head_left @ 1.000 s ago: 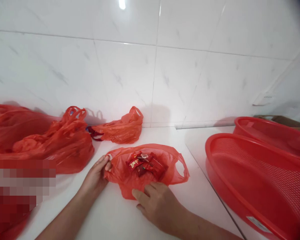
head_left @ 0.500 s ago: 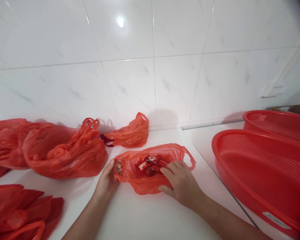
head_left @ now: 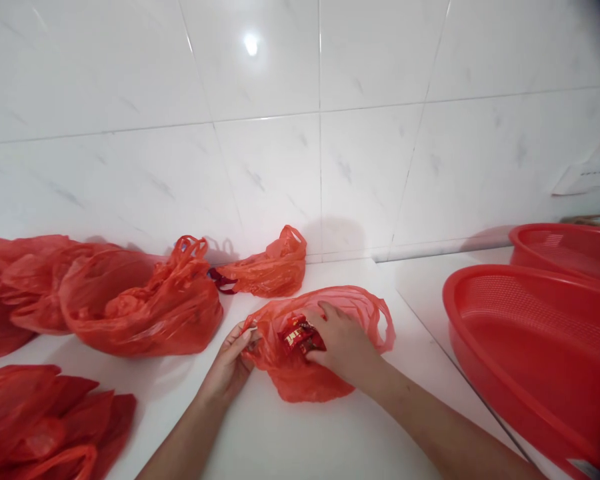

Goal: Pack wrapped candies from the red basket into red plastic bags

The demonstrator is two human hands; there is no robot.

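In front of me an open red plastic bag lies on the white tabletop, with loop handles at its right end. Inside it are shiny red snack packets with pale lettering. My left hand pinches the bag's left edge between thumb and fingers. My right hand reaches into the bag's mouth from the right. Its thumb and fingers are spread around the packets and touch them; some fingertips are hidden.
Several red plastic bags stand to the left, with a flatter red bag pile nearer me. A small tied bag sits by the tiled wall. Two red plastic baskets stand on the right, beyond a table seam.
My right hand has moved left and deeper over the packets. My left thumb has come over the bag's edge, now pinching it. The view has turned slightly left.
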